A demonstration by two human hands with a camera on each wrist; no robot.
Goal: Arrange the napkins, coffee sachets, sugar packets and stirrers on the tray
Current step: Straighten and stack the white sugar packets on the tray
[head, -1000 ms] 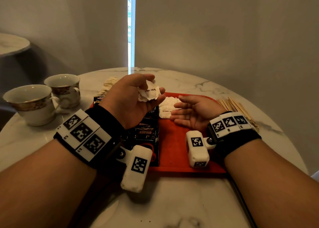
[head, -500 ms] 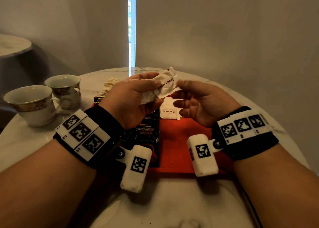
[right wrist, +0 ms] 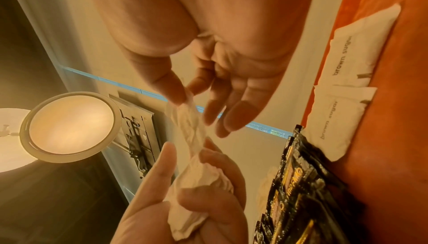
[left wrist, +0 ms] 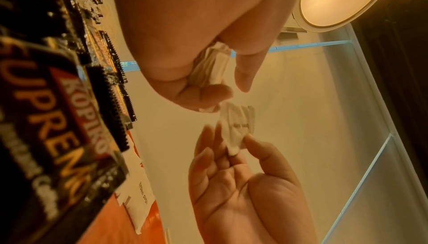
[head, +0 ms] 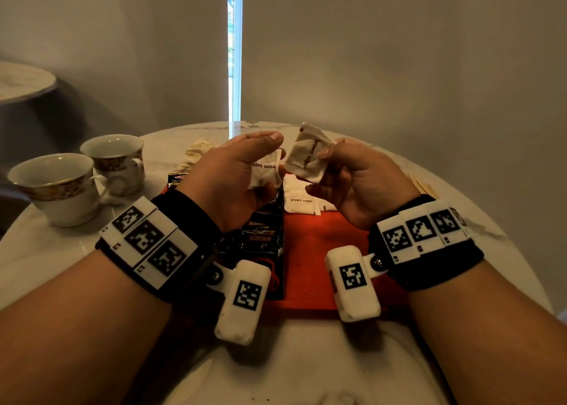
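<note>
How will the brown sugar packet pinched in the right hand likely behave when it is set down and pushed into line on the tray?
The sugar packet in the right hand looks creased and sagging, so it is probably soft rather than stiff. A thumb-and-finger pinch holds it, suggesting it is light. Packets already on the tray lie flat, so it should slide, not roll.
</note>
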